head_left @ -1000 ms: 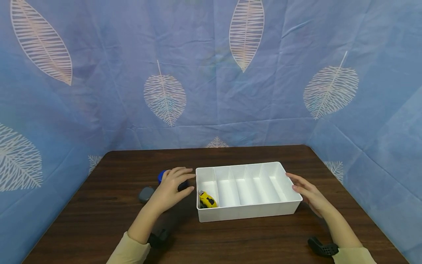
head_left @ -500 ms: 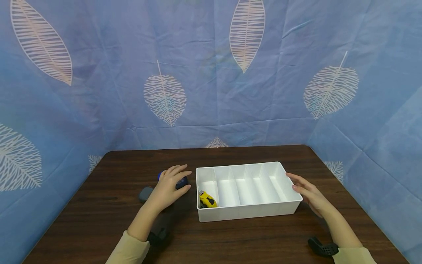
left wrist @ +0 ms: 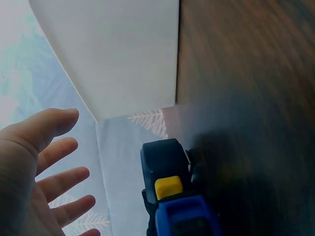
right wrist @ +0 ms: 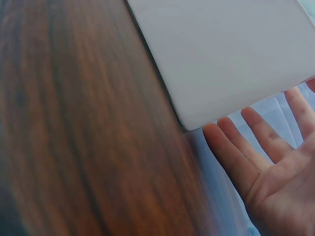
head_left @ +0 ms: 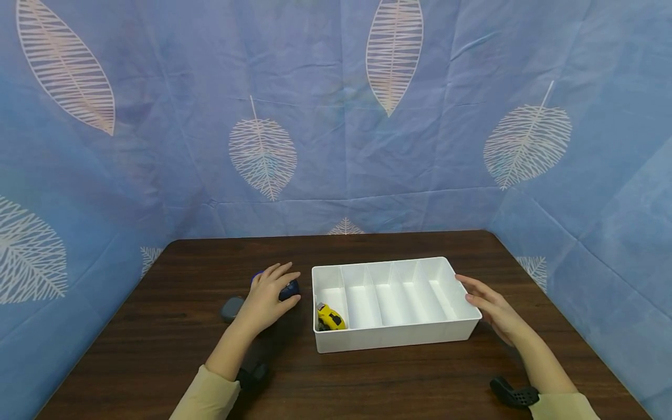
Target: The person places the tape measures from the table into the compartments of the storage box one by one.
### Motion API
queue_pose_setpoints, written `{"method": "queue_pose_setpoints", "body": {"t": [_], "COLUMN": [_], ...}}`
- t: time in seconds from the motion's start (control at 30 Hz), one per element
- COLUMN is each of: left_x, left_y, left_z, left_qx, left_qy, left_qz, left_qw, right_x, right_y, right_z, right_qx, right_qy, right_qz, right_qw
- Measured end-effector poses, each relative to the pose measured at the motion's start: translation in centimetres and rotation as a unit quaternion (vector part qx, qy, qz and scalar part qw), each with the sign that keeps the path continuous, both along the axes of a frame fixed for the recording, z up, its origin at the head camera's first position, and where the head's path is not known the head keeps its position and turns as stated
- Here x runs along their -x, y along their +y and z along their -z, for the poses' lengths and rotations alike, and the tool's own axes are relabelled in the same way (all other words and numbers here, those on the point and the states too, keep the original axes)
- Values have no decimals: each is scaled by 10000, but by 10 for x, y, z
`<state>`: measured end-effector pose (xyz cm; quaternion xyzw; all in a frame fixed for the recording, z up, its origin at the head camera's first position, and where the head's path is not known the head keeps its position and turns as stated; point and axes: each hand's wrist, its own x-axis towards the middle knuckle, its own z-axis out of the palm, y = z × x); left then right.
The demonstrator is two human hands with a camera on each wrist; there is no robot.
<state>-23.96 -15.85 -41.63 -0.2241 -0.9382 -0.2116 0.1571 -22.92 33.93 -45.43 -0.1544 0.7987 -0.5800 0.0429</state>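
On a dark wood-grain counter (head_left: 378, 382), your left hand (head_left: 265, 297) is over a dark navy and blue item (head_left: 290, 290), partly covering it from above. Your left fingers are released, spread and gently bent, grasping nothing. The left wrist view shows the item with a yellow button, a bright blue section below it, and a visible gap between it and your fingertips. Just to the left of that hand, a grey rounded object (head_left: 231, 309) lies on the counter.

To the right of the navy item, and apart from it, sits a white tray (head_left: 394, 337), divided into five compartments side by side. A yellow and black object (head_left: 331, 318) lies in the leftmost compartment, near its front wall.

Your right hand (head_left: 490, 306) is at the tray's right end. Its fingers are extended rather than clenched, and the fingertips appear to touch the end wall.

You wear beige sleeves (head_left: 564, 406), with a black device (head_left: 514, 396) at your right wrist. Behind the counter hangs a blue cloth (head_left: 325, 146) printed with large pale leaves.
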Motion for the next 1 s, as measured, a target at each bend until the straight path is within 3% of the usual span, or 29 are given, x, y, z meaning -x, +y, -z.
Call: {"method": "queue_pose_setpoints", "body": {"t": [0.43, 0.7, 1.0], "left_x": [6, 12, 14], "left_y": [-1, -5, -7], "left_z": [6, 15, 17], "left_qx": [-102, -26, 26], "left_qy": [-301, -547, -868], "left_qz": [-6, -265, -459], "left_qw": [9995, 9981, 9952], "right_x": [0, 0, 0], "right_y": [0, 1, 0], "right_z": [0, 0, 0], "right_qx": [-62, -115, -43], "right_qy": [-59, -14, 45], "right_qz": [25, 16, -34], "right_qw": [10000, 9999, 10000]}}
